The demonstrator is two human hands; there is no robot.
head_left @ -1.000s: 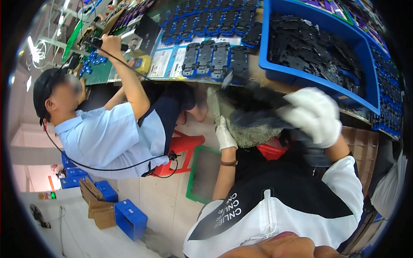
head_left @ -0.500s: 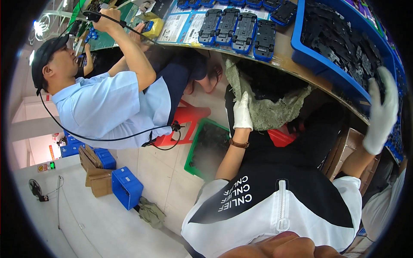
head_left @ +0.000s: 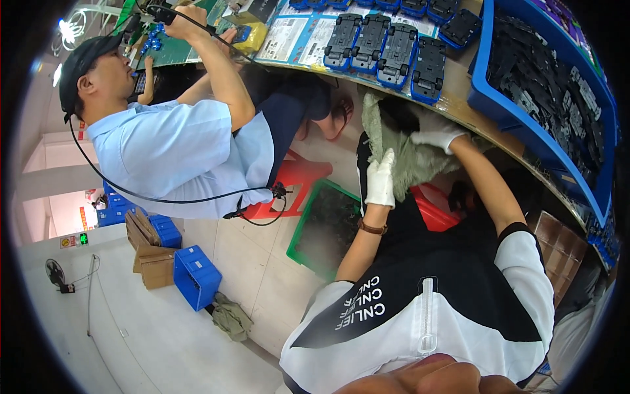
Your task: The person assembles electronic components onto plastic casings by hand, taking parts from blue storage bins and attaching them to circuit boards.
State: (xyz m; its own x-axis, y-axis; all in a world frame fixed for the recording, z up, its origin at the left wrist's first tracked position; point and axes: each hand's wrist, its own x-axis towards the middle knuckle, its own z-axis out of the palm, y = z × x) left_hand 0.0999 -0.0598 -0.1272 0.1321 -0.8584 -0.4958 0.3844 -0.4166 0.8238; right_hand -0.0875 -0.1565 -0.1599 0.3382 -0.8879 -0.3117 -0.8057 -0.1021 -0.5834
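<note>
A greenish-grey woven sack point(head_left: 408, 164) lies at the table edge over my lap, its dark mouth facing the table. My left hand point(head_left: 380, 180), in a white glove, is closed on the sack's left edge. My right hand point(head_left: 440, 136), gloved too, is at the sack's mouth on the right side, its fingers blurred against the cloth, so their grip is unclear. What the sack holds is too dark to make out. On the table above it, blue toy cars point(head_left: 397, 56) lie with their black undersides up.
A blue bin point(head_left: 508, 115) full of black plastic parts stands at the table's right. Left of me, a person in a light blue shirt point(head_left: 167, 141) works at the table. A green crate point(head_left: 298, 236), a red stool point(head_left: 298, 184) and a blue crate point(head_left: 197, 279) stand on the floor.
My right hand has come from beside the blue bin, down and left to the sack's mouth. My left hand keeps hold of the sack, whose right side has drawn in.
</note>
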